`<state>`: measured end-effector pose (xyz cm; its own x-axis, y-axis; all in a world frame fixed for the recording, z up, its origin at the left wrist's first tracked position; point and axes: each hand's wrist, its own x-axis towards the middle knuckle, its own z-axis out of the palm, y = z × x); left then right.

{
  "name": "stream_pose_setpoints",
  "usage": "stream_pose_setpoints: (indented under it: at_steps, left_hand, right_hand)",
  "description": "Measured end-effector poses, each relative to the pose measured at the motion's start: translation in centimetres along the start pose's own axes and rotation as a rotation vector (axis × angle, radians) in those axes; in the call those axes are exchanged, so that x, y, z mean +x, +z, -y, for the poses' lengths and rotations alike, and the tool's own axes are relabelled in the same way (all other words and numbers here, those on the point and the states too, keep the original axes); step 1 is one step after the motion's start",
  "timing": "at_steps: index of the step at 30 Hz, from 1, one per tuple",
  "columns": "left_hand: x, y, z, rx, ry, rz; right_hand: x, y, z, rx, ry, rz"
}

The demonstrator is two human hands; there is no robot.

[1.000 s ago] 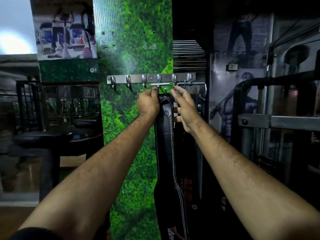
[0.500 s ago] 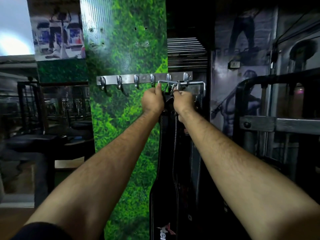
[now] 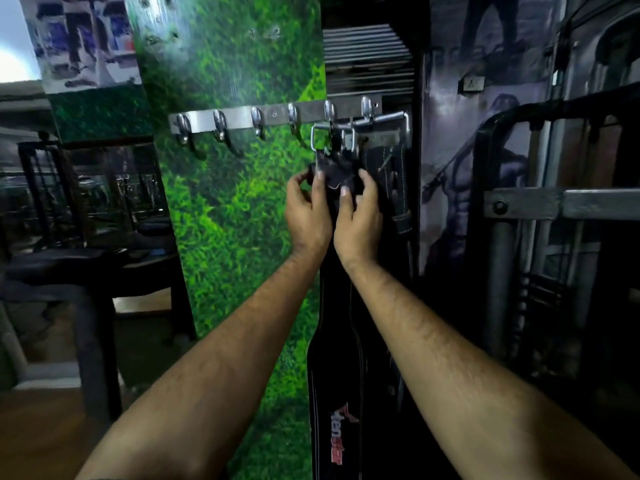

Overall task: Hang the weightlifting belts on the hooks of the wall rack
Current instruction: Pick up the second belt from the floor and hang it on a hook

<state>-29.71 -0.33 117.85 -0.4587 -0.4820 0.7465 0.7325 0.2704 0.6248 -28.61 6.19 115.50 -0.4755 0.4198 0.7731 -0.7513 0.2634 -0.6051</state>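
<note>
A steel wall rack (image 3: 235, 116) with several hooks is fixed across a green grass-print panel. A black weightlifting belt (image 3: 334, 375) with a red and white logo hangs down from the rack, its metal buckle (image 3: 332, 136) caught on the fifth hook from the left. My left hand (image 3: 306, 211) and my right hand (image 3: 356, 213) sit side by side just below the buckle, both pinching the belt's dark upper strap. A second black belt (image 3: 389, 171) hangs behind it from the rightmost hook.
The hooks left of the buckle are bare. A black bench (image 3: 86, 265) stands at the left before a mirror. A dark metal machine frame (image 3: 519, 202) fills the right side. Wooden floor shows at the lower left.
Both hands have dropped from the hook and buckle to the strap below it. The buckle now hangs on the hook by itself.
</note>
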Motion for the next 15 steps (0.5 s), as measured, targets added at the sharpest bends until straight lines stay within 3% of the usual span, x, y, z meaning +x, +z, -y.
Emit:
stream_pose_setpoints:
  at_steps: [6, 10, 15]
  left_hand:
    - [-7.3, -3.2, 6.0, 0.073, -0.017, 0.183]
    - [-10.3, -5.2, 9.0, 0.111, -0.148, 0.247]
    - [-17.9, -9.2, 13.0, 0.049, -0.419, 0.326]
  right_hand:
    - [-8.8, -2.4, -6.8, 0.02, 0.13, 0.08]
    - [-11.9, -4.1, -9.5, -0.045, 0.194, 0.205]
    - [-17.2, -7.3, -13.8, -0.033, 0.427, 0.348]
